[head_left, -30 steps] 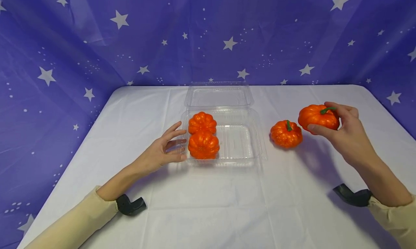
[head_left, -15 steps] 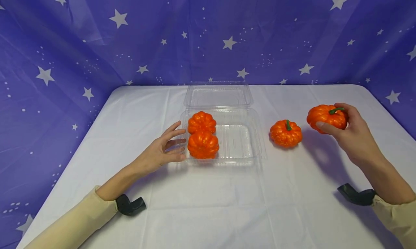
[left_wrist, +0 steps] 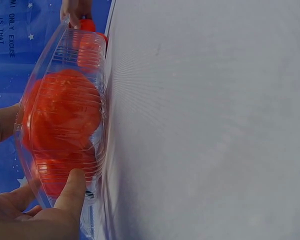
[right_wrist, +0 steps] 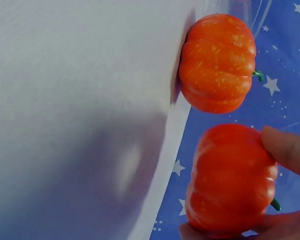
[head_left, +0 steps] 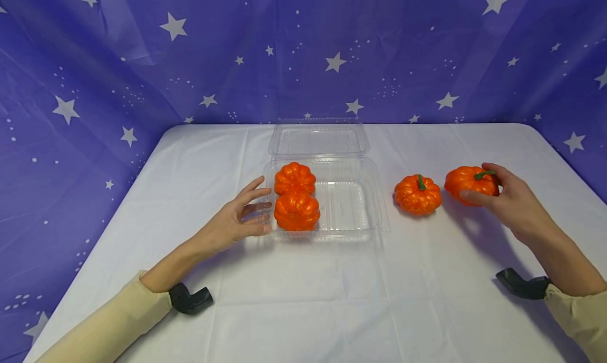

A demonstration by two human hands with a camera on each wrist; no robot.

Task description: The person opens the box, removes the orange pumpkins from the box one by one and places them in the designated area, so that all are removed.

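Observation:
An open clear plastic clamshell container [head_left: 348,207] stands mid-table, its lid [head_left: 320,140] folded back. Two orange toy pumpkins sit in its left part: a far one [head_left: 294,178] and a near one [head_left: 297,211]. My left hand [head_left: 234,221] rests beside the container's left wall, fingers spread and fairly straight, the thumb [left_wrist: 72,192] at the wall in the left wrist view. My right hand [head_left: 517,202] grips an orange pumpkin with a green stem [head_left: 469,185] between thumb and fingers, just above the cloth. Another stemmed pumpkin [head_left: 418,195] rests on the cloth to its left.
White cloth [head_left: 303,300] covers the table. Purple star-patterned curtain [head_left: 303,52] hangs behind and on both sides. A black curved piece sits at each wrist, the left piece [head_left: 191,300] and the right piece [head_left: 521,285].
My right hand with its pumpkin has moved right, then down toward the cloth and slightly back left. The left hand, the container and the other pumpkins stay where they were.

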